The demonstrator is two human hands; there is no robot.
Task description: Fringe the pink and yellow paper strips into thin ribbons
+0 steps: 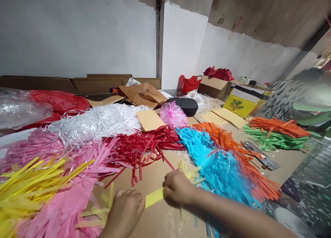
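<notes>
My left hand (125, 210) and my right hand (178, 187) rest low on the brown cardboard table (155, 176). A flat yellow paper strip (154, 197) stretches between them, each hand pinching one end. More thin yellow strips (190, 172) fan out beyond my right hand. Heaps of cut paper strips surround the hands: yellow (28, 186) and pink (69, 193) to the left, red (139, 146) ahead, blue (214, 162) and orange (240, 158) to the right.
White shredded strips (98, 122) lie behind the red heap. A pink plastic bag (173, 114), a black case (187, 105), brown paper bags (141, 93) and cardboard boxes (214, 86) stand farther back. Green and orange strips (276, 134) lie at right beside a metal tool (261, 155).
</notes>
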